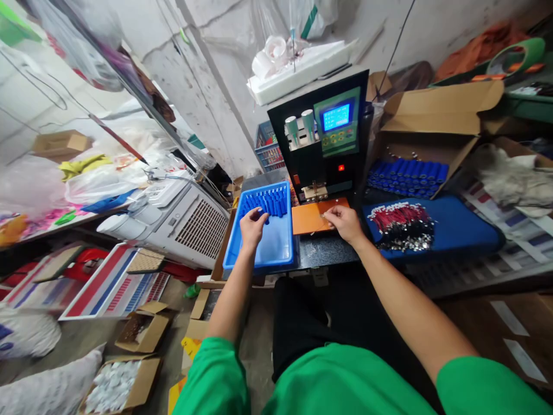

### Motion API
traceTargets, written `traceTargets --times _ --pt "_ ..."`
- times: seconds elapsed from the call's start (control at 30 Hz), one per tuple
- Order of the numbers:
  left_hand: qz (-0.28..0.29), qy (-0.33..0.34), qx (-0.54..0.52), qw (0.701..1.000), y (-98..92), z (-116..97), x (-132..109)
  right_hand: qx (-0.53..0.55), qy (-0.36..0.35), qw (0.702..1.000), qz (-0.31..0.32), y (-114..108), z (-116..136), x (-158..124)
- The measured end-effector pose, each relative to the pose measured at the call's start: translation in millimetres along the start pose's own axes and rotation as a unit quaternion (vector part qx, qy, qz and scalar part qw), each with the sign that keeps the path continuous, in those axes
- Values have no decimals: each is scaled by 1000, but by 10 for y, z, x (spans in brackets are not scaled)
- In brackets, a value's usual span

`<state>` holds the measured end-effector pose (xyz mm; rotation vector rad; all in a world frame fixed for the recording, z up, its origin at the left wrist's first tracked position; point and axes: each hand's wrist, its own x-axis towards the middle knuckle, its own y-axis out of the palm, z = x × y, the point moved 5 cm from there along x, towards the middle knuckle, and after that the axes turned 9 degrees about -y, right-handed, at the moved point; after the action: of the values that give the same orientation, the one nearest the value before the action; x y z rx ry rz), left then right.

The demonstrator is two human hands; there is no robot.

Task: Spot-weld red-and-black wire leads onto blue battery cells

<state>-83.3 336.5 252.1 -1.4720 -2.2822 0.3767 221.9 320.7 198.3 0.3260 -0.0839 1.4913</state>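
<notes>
My left hand (254,228) reaches over the blue plastic tray (280,253), its thumb and fingers drawn together at the near end of a row of blue cylindrical battery cells (276,203). Whether a cell is between those fingers is hard to see. Above the right part of an orange plate (305,221), my right hand (344,223) pinches something thin and small, too fine to name. The plate lies before a black machine (302,164) with a lit blue screen (336,117). Its metal electrode holder (314,191) stands just behind the plate.
Right of the machine, red and black wire leads (400,225) with white ends lie on a blue surface (466,230). Behind them a cardboard box (440,109) holds stacked blue cells (406,176). A grey air cooler (173,219) stands left of the tray. Open cartons (144,327) sit on the floor.
</notes>
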Motion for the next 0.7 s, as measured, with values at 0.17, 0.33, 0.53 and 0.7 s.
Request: traceTargets --times 0.17,0.33,0.53,0.7 --pt "181 3 -204 962 929 -353 -364 70 30 996 -43 -73 38 32" --pt "221 -15 -215 951 1543 -454 -552 91 34 993 -65 -123 35 61" --pt "196 12 -206 958 1642 -466 -577 65 35 996 -59 -113 17 99" --pt "182 9 -213 960 1663 -449 -602 64 30 995 -77 -86 43 199"
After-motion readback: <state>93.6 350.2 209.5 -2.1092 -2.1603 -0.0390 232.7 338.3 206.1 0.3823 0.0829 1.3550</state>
